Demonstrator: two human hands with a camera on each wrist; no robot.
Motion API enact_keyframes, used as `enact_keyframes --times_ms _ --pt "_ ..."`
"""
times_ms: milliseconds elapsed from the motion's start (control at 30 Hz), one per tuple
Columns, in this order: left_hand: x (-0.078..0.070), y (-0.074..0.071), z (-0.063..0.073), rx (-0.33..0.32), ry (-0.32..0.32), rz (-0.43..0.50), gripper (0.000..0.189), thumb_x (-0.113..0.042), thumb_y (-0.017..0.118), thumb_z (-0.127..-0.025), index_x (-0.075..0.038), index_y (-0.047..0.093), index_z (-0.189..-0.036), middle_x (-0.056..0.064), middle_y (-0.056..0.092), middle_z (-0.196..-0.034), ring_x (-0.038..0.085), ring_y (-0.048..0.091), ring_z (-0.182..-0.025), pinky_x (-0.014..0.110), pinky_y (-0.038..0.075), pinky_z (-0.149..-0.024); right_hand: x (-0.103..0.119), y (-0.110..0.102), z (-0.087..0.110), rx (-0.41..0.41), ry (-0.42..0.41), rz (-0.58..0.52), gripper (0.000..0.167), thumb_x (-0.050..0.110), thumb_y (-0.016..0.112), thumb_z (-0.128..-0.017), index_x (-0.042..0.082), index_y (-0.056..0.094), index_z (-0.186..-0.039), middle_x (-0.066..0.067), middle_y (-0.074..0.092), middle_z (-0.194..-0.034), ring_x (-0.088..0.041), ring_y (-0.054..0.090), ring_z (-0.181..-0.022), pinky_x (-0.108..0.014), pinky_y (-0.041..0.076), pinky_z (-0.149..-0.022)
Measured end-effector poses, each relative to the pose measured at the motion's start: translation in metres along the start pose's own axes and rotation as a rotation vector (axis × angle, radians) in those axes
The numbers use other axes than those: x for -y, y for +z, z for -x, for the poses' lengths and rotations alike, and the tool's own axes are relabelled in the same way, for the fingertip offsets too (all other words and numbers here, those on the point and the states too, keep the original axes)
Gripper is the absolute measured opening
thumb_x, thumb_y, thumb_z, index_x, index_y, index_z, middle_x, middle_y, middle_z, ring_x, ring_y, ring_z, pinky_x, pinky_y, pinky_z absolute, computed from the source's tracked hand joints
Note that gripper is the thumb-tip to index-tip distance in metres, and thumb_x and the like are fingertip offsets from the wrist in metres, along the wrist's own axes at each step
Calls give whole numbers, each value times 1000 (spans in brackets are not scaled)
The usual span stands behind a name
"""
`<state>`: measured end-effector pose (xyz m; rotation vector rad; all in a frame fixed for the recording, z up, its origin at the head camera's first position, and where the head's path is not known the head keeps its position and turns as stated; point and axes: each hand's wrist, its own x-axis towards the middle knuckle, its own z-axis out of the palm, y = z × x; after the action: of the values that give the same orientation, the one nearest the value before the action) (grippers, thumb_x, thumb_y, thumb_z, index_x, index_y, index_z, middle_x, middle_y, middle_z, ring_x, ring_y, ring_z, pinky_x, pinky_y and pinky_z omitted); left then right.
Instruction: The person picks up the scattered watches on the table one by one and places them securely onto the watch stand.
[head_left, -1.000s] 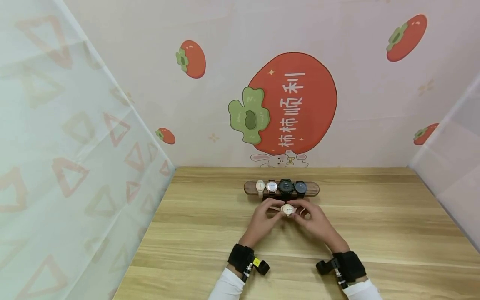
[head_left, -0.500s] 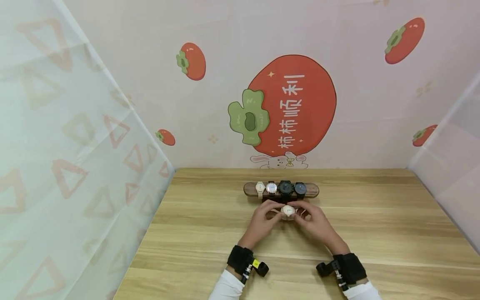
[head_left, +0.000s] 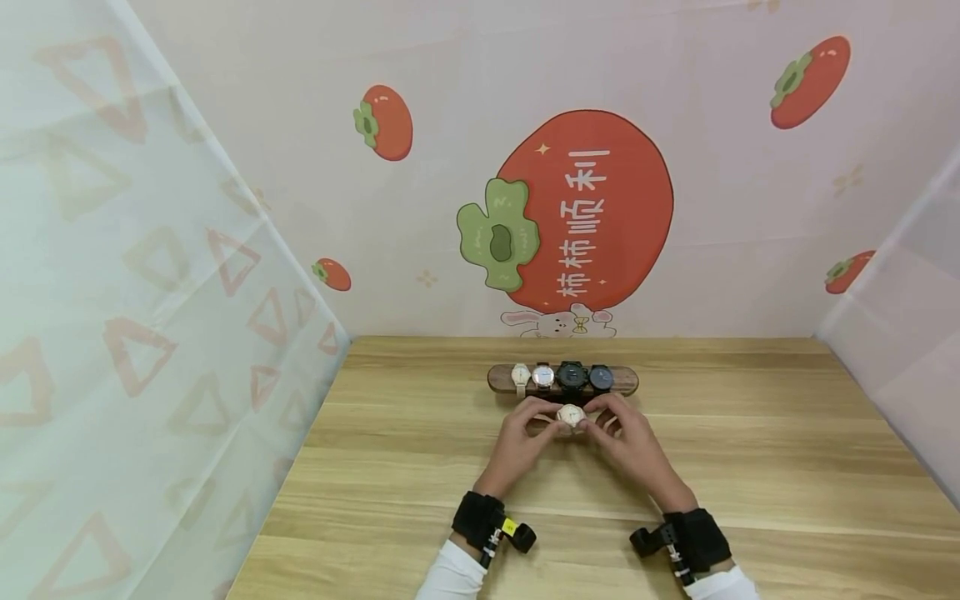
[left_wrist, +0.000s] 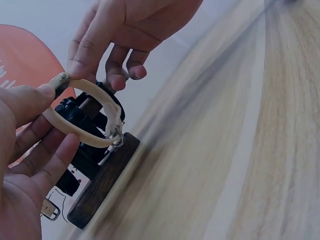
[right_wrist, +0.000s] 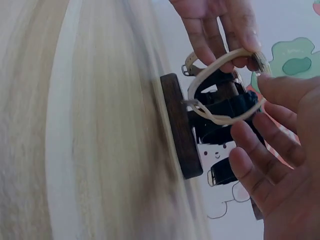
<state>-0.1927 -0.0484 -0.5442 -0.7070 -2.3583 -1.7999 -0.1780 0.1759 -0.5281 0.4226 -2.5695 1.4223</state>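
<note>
A wristwatch with a pale dial and a cream strap is held up off the table between both hands. My left hand pinches its left side by the case, and my right hand pinches the right side. In the left wrist view the strap hangs below the case as a closed loop, with the buckle at its lower end. Just beyond the hands stands a dark wooden watch stand. It bears several watches, among them a large black watch and a cream-strapped watch.
The wood-grain table runs back to a wall sheet printed with persimmons. White side sheets rise at left and right. In the right wrist view the stand's wooden base rests on the table close behind the held watch.
Over the last half second the held watch and both hands have shifted slightly away toward the stand and a little left. Both hands keep their pinch on the watch.
</note>
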Motion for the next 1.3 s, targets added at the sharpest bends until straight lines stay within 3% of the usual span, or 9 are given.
enact_keyframes --times_ms 267,600,767,967,1067,1300 --pt "-2 3 1 -35 12 27 29 -24 75 -101 -13 73 -129 7 68 -124 18 68 -115 28 63 -99 7 4 2 -27 -40 70 33 19 85 -93 14 68 -120 -7 68 -108 -9 63 -86 -22 56 -71" --pt "-2 4 1 -19 -29 87 28 -19 78 -98 -13 74 -125 7 69 -125 15 69 -113 29 65 -94 6 6 2 -58 -45 61 29 17 83 -96 16 70 -122 -3 67 -105 -9 62 -85 -21 55 -69" --pt "-4 3 0 -18 -33 53 24 -23 78 -99 -17 72 -122 5 69 -122 15 68 -111 29 65 -93 3 4 2 -36 -105 13 30 11 79 -98 11 71 -127 -7 70 -117 -10 65 -91 -21 58 -71" --pt "-5 2 0 -6 -47 52 26 -23 80 -98 -15 68 -119 6 67 -123 26 70 -112 29 64 -94 -1 4 2 1 -156 -7 31 10 68 -105 11 69 -136 -9 69 -134 -11 66 -101 -24 61 -80" --pt "-3 3 0 -1 -32 50 33 -22 82 -96 -14 67 -124 7 65 -128 28 69 -114 30 64 -97 -1 4 2 8 -168 -25 31 11 66 -106 11 69 -136 -10 68 -135 -10 66 -103 -26 61 -82" --pt "-1 3 1 42 0 15 52 -25 81 -97 -20 64 -146 2 60 -147 20 63 -130 32 58 -110 -2 4 2 27 -194 -46 33 7 64 -106 12 68 -138 -9 67 -138 -8 66 -105 -26 61 -85"
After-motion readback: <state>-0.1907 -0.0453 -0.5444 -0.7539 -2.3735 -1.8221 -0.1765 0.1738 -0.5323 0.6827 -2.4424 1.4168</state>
